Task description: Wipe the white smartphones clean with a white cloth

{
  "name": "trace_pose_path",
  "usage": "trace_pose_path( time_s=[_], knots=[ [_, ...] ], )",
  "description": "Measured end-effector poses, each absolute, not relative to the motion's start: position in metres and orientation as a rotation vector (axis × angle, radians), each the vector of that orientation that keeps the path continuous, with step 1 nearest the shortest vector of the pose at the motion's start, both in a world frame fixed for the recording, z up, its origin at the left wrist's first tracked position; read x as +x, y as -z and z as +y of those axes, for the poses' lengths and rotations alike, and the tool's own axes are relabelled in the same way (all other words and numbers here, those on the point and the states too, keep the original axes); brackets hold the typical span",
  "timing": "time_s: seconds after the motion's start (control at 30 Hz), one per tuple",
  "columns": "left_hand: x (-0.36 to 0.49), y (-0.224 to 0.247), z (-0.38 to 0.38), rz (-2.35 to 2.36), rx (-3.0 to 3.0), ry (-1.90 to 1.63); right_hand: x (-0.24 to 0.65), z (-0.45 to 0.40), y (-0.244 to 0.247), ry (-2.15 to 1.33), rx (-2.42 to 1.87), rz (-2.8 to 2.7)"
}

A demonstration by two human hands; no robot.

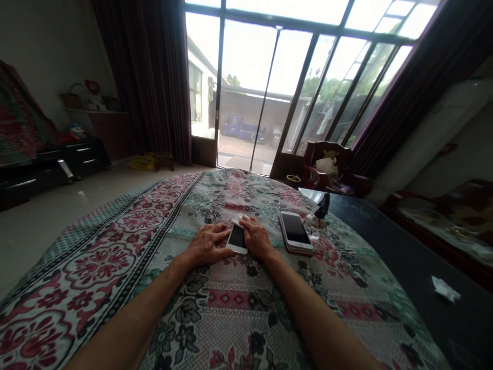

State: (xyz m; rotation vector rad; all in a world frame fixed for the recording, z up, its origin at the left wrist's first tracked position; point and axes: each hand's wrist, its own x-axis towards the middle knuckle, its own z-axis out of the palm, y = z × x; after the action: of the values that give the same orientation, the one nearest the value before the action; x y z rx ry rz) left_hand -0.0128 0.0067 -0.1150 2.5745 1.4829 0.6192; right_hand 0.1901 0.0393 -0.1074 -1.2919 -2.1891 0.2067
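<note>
Looking light, stiff and slippery, the central phone point(237, 240) suits an edge hold; left hand point(208, 244) lies open beside it, right hand's point(257, 239) grip unclear.

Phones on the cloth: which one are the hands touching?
The middle phone: the left hand is at its left edge, and the right hand is at its top right. The right-hand phone lies apart, untouched.

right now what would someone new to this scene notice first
Probably the bright glass doors at the far side, framed by dark curtains. Next, the boldly patterned red and green cloth across the foreground, where both hands, left and right, touch a white phone.
</note>
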Motion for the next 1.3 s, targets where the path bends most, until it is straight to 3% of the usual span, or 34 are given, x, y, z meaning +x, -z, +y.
trace_pose_path(
  time_s=[0.47, 1.07, 1.3],
  knots=[
    [-0.013, 0.12, 0.008, 1.443, 2.627, -0.701, 0.196, -0.039, 0.105, -0.243, -1.028, -2.381],
    [-0.016, 0.115, 0.009, 1.402, 2.639, -0.653, 0.193, 0.05, 0.108, -0.307, -1.317, -2.088],
    [-0.025, 0.114, 0.011, 1.347, 2.468, -0.797, 0.199, 0.046, 0.11, -0.123, -1.442, -1.858]
  ],
)
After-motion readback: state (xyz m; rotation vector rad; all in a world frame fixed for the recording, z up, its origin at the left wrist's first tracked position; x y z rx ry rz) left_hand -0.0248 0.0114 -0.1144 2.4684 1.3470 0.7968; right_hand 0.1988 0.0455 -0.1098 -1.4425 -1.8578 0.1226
